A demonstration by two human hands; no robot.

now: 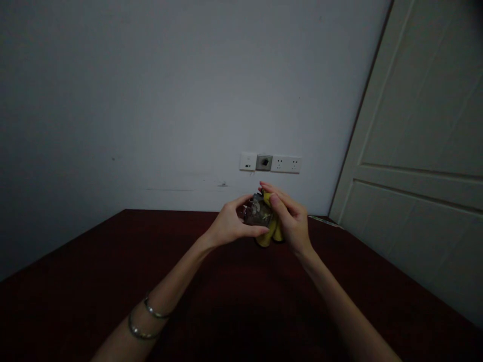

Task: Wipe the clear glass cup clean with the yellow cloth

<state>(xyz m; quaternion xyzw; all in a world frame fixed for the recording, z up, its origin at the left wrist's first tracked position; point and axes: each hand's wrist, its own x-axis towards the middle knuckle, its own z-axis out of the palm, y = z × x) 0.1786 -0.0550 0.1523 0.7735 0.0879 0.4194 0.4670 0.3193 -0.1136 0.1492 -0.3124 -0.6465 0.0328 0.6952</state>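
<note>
Both hands meet above the far middle of a dark red table. My left hand is curled round a small crinkled, shiny grey wrapper, thumb beneath it. My right hand grips a yellow object whose two rounded ends hang below the fingers, and its fingertips also press on the wrapper's top. What the yellow object is I cannot make out in the dim light. Two metal bangles circle my left forearm.
A plain pale wall stands behind the table, with a row of sockets and a switch just above the hands. A white panelled door fills the right side. The room is dim.
</note>
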